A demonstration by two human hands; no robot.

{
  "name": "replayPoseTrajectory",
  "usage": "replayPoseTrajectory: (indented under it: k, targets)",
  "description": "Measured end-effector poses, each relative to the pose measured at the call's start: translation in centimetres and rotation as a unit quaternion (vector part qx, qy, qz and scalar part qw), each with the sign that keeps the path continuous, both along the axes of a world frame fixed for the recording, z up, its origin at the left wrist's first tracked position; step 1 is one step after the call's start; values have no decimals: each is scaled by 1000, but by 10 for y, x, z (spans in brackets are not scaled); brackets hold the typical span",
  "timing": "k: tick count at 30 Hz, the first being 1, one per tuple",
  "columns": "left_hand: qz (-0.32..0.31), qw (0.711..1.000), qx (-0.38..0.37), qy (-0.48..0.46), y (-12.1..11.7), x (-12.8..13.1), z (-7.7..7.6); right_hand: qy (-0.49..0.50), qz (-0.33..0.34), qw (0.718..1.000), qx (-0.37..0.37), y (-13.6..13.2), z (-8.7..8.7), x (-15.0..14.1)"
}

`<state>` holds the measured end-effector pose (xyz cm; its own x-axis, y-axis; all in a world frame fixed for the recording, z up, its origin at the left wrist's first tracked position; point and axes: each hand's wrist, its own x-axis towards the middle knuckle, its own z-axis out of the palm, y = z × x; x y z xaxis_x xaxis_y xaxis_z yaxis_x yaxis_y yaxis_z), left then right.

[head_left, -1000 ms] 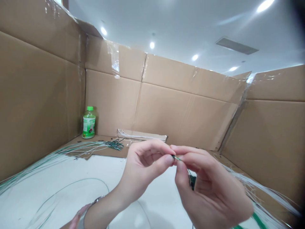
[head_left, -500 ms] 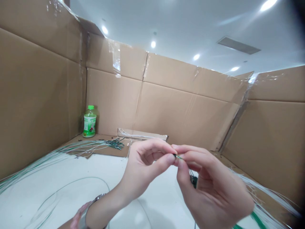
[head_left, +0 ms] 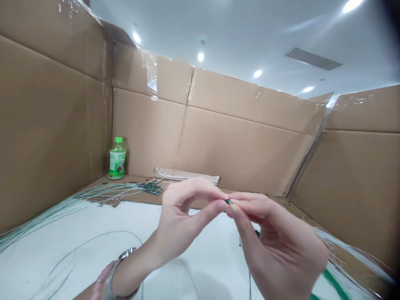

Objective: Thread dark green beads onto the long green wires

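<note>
My left hand (head_left: 184, 223) is closed in a pinch, thumb and forefinger pressed on a tiny dark-and-green wire end (head_left: 229, 201). Directly against it, my right hand (head_left: 278, 237) pinches the same bit from the other side, and the fingertips of both hands meet. Most of the piece is covered by fingers. Behind the right thumb, a dark bundle (head_left: 257, 233) shows only in part, and I cannot make out what it is. A thin dark wire (head_left: 250, 275) hangs below the right hand to the white tabletop (head_left: 212, 258).
At the left, long green and white wires (head_left: 93, 192) lie with dark ends bunched on cardboard. A green-capped bottle (head_left: 117, 160) stands in the back corner. White wires fill a cardboard tray (head_left: 187, 175). More wires (head_left: 350, 246) lie right. Cardboard walls (head_left: 243, 154) surround the table.
The fingertips have drawn closer together, so less of the green wire shows between them. My right hand has turned slightly, covering more of the dark bundle behind its thumb.
</note>
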<state>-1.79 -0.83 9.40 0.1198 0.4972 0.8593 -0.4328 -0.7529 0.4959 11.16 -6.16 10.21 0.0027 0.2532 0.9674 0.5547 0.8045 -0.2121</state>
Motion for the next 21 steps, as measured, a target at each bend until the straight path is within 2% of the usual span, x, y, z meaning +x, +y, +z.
replayPoseTrajectory:
  k: [4, 8, 16, 21]
  targets:
    - [76, 992, 103, 22, 5, -4, -2, 3, 5, 1000, -29, -2, 3, -1]
    - [85, 987, 135, 36, 6, -6, -1, 8, 21, 999, -47, -4, 3, -1]
    - [56, 995, 83, 7, 5, -5, 2, 19, 14, 997, -78, -3, 5, -4]
    - [-10, 1000, 3, -26, 1, -1, 4, 28, 26, 997, -65, -3, 4, -5]
